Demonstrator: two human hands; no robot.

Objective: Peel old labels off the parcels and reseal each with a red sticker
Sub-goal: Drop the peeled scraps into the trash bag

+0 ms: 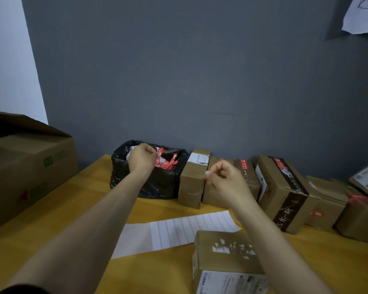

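A brown parcel (225,257) lies near the front of the yellow table (72,209), with torn white label scraps on its top and a white label on its near face. My left hand (141,159) hovers over a black bin bag (157,183) holding red and white scraps, fingers curled; what it pinches is too small to make out. My right hand (225,179) hangs above the table with fingers curled, thumb and forefinger pressed together. A white sheet of backing paper (174,232) lies between my arms.
A row of brown parcels (192,183) stands along the grey wall, several with red stickers (317,213) or dark tape (289,209). A large open carton (26,166) sits at the left. A white paper (363,15) hangs on the wall, top right.
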